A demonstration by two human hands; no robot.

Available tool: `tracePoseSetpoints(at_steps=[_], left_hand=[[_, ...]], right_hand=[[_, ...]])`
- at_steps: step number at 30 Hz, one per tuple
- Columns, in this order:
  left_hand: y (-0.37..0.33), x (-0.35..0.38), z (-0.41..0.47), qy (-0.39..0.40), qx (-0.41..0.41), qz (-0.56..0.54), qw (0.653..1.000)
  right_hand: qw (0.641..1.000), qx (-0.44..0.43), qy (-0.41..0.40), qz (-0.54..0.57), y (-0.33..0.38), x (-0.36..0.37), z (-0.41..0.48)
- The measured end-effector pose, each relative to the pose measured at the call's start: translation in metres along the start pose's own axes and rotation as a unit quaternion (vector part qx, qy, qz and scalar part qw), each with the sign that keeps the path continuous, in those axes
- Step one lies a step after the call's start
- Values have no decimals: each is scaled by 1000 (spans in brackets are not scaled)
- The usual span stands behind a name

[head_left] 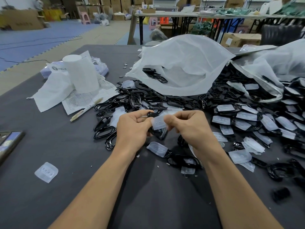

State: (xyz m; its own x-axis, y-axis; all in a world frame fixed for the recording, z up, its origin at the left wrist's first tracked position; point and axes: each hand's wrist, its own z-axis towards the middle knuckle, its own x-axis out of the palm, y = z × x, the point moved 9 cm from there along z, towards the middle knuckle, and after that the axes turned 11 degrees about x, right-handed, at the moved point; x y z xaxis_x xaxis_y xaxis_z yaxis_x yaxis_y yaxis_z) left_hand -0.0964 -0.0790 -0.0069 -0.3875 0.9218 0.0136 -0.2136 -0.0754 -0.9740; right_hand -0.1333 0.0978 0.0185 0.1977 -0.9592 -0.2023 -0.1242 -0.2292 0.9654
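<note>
Hands meet above dark table (49, 146) | left hand (132, 128) grips black shell (158, 133) | right hand (189, 126) pinches translucent pad (158, 123) between them

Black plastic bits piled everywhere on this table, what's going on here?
A person seems to be fitting small parts together. The left hand holds a glossy black plastic shell, while the right hand pinches a translucent white rubbery pad with three dimples against it. Bare black shells lie heaped behind the hands; shells wearing pads spread to the right on the dark grey table.
</note>
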Motion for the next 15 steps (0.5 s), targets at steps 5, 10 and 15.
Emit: tracePoseSetpoints(at_steps=[5,10,15], left_hand=[[-1,0,1,2,10,9,1000],[6,-4,3,-9,-6,16,1000],[7,-3,3,-5,-6,14,1000]], right_hand=[[999,0,-2,48,-2,1,2],[995,4,-14,95,-3,-5,2],[996,14,23,88,-1,1,2]])
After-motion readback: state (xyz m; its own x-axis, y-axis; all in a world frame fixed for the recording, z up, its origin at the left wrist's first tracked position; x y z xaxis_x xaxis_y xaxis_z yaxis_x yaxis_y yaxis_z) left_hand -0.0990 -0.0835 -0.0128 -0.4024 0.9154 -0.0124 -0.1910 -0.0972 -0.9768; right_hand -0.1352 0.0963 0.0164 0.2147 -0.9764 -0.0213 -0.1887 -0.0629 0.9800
